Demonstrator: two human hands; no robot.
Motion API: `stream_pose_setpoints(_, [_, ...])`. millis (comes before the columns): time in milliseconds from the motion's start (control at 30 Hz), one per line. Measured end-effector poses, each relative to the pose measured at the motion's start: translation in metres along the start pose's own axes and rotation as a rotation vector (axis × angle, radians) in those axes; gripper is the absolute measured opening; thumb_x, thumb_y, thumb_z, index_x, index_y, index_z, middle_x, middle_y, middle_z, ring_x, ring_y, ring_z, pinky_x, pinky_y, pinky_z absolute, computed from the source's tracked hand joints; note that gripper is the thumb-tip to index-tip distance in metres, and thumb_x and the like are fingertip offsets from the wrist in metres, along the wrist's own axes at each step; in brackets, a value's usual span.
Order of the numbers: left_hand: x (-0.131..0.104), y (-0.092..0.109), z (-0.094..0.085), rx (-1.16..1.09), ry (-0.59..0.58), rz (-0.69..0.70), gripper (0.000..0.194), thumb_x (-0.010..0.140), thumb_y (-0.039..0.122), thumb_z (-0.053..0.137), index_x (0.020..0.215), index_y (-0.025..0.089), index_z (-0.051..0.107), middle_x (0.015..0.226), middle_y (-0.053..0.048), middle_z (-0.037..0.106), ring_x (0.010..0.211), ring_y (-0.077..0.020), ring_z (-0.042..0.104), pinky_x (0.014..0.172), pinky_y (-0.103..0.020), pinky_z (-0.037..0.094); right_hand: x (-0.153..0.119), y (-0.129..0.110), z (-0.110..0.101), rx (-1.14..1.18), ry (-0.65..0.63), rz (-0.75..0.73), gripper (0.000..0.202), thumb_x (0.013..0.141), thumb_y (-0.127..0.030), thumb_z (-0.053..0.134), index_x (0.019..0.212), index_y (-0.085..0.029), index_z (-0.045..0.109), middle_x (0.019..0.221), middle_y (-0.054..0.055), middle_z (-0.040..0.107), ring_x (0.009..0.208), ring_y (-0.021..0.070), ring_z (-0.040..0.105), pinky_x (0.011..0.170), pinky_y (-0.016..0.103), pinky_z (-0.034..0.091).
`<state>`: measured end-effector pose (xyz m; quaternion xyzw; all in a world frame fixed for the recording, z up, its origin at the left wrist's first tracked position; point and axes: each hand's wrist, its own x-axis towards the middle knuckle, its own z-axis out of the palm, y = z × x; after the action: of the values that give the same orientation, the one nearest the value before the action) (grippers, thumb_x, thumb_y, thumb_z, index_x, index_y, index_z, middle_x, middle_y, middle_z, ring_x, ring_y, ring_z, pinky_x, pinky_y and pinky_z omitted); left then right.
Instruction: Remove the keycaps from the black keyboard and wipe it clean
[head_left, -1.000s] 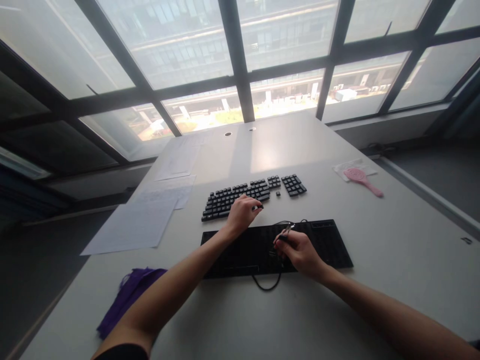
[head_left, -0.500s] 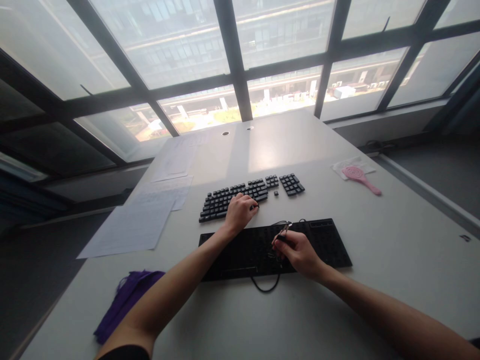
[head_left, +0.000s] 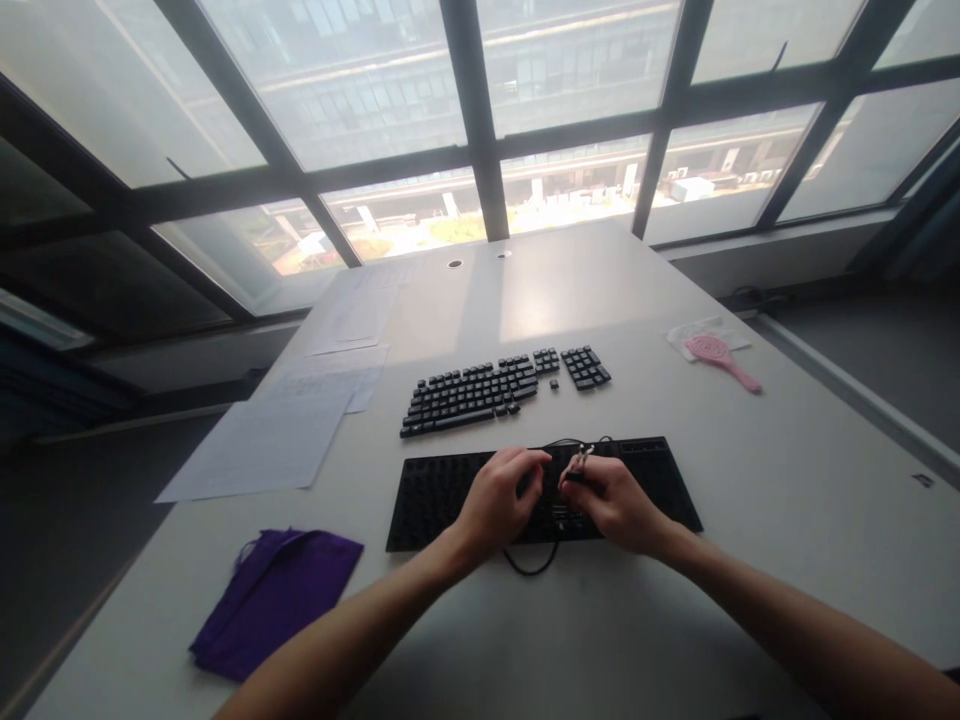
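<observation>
A black keyboard base (head_left: 442, 500), stripped of keycaps over most of its surface, lies in front of me with its cable curling out below. Over its middle hovers my left hand (head_left: 499, 500), thumb and forefinger apart with nothing visible between them. Just beside it, my right hand (head_left: 619, 500) is closed around a small keycap puller (head_left: 581, 455) with metal wires; whether a keycap is caught in it cannot be made out. Behind the base, loose black keycaps (head_left: 472, 395) are laid out in rows like a keyboard, with a number pad block (head_left: 586, 368) at the right.
A purple cloth pouch (head_left: 285, 600) lies at the left front. Paper sheets (head_left: 255, 450) cover the left side of the table. On the right, a pink hairbrush (head_left: 716, 352) rests partly on clear plastic wrap. Windows stand beyond the far edge.
My left hand has let go of a keycap at the right end of the front row and come back over the keyboard base, near my right hand. The purple pouch is now more fully visible.
</observation>
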<state>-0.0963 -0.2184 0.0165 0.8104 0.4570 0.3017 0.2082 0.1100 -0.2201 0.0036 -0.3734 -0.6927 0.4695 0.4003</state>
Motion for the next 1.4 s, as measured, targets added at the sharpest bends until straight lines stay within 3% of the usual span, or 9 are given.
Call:
stream_pose_setpoints(200, [-0.028,-0.006,0.029,-0.048,-0.016,-0.009,0.016,0.088,0.013,0.057,0.097,0.020,0.068,0.087,-0.006,0.068,0.082,-0.0196,0.060,0.075,-0.032,0.050,-0.004,0.009,0.009,-0.106,-0.122,0.010,0.026,0.094,-0.023,0.058,0.069,-0.017,0.057,0.065,0.000,0.056,0.062,0.0136,0.049,0.058,0.026,0.040])
stream_pose_setpoints(367, [-0.028,-0.006,0.028,-0.053,-0.039,0.027,0.013,0.088,0.013,0.056,0.088,0.020,0.067,0.082,-0.005,0.068,0.079,-0.0193,0.057,0.073,-0.032,0.047,-0.007,0.006,0.006,-0.157,-0.270,-0.182,0.022,0.096,-0.020,0.053,0.075,-0.018,0.062,0.076,0.003,0.059,0.068,0.0155,0.053,0.064,0.027,0.043])
stream_pose_setpoints(533, [-0.029,-0.003,0.023,-0.070,-0.087,0.033,0.024,0.079,0.005,0.051,0.087,0.021,0.067,0.080,-0.004,0.065,0.079,-0.0193,0.056,0.073,-0.032,0.046,-0.012,0.003,0.004,-0.251,-0.365,-0.347,0.026,0.097,-0.018,0.048,0.078,-0.021,0.065,0.080,0.005,0.061,0.071,0.0170,0.053,0.067,0.029,0.044])
stream_pose_setpoints(700, [-0.028,0.001,0.015,-0.050,-0.169,0.083,0.030,0.072,0.007,0.054,0.096,0.021,0.066,0.085,-0.005,0.066,0.083,-0.0211,0.055,0.078,-0.035,0.046,-0.012,0.012,0.008,-0.123,-0.206,-0.197,0.021,0.096,-0.023,0.055,0.079,-0.019,0.066,0.078,0.005,0.062,0.069,0.0173,0.057,0.066,0.029,0.046])
stream_pose_setpoints(867, [-0.026,0.002,0.013,0.026,-0.217,0.084,0.034,0.071,0.034,0.078,0.099,0.021,0.063,0.091,-0.005,0.066,0.086,-0.0233,0.055,0.081,-0.037,0.046,-0.009,0.017,0.006,0.043,-0.157,-0.075,0.023,0.095,-0.029,0.059,0.076,-0.017,0.066,0.073,0.004,0.064,0.068,0.0175,0.059,0.065,0.030,0.049])
stream_pose_setpoints(967, [-0.027,-0.004,0.018,0.040,-0.211,0.079,0.028,0.077,0.036,0.078,0.097,0.022,0.066,0.091,-0.004,0.068,0.085,-0.0221,0.055,0.078,-0.036,0.046,-0.008,0.017,0.002,0.153,-0.093,-0.011,0.028,0.097,-0.037,0.055,0.080,-0.017,0.066,0.068,0.002,0.061,0.059,0.0152,0.056,0.058,0.028,0.047])
stream_pose_setpoints(1200, [-0.029,-0.010,0.021,-0.041,-0.169,0.082,0.017,0.084,0.034,0.073,0.096,0.023,0.069,0.091,-0.004,0.070,0.084,-0.0200,0.057,0.078,-0.034,0.047,-0.008,0.011,0.007,0.111,-0.065,-0.064,0.021,0.095,-0.028,0.059,0.080,-0.017,0.068,0.072,0.003,0.062,0.062,0.0147,0.057,0.059,0.027,0.047])
stream_pose_setpoints(1400, [-0.029,-0.007,0.023,-0.119,-0.050,0.022,0.020,0.082,0.024,0.075,0.101,0.022,0.070,0.094,-0.004,0.072,0.088,-0.0205,0.059,0.080,-0.033,0.049,-0.008,0.014,0.008,0.093,-0.040,-0.108,0.017,0.094,-0.023,0.059,0.085,-0.017,0.071,0.078,0.004,0.063,0.064,0.0158,0.059,0.060,0.028,0.049])
